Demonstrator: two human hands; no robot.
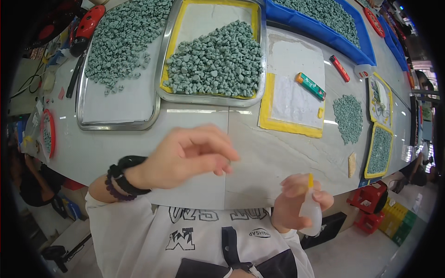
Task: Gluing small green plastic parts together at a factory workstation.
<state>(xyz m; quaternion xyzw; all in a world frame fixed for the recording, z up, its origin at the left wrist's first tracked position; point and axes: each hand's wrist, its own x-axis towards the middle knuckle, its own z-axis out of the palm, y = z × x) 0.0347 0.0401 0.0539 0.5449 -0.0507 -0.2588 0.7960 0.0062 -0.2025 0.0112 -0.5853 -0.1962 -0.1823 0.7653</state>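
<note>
By the table (194, 132) — hands (178, 156), bottle (311, 214) in right, lettered white shirt (206, 234)

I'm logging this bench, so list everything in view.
Table: one, pale, central.
Squeeze bottle: one, whitish, yellow-tipped, front right.
Large trays: two, silver, far left, middle.
Bins: at least two, blue, far right.
Board: one, white, yellow-edged, centre right.
Green stick: one, orange-ended, on board.
Red stick: one, right of board.
Small trays: two, yellow-rimmed, right.
Stones: uncountable, grey-green, in containers and a pile.
Flat piece: one, tan, right.
Dish: one, red-rimmed, left edge.
Ladybird figure: one, red-black, far left.
Beyond these, too unclear.
Wristbands: two, black, purplish, left wrist.
Left hand: one, over table.
Right hand: one, around bottle.
</note>
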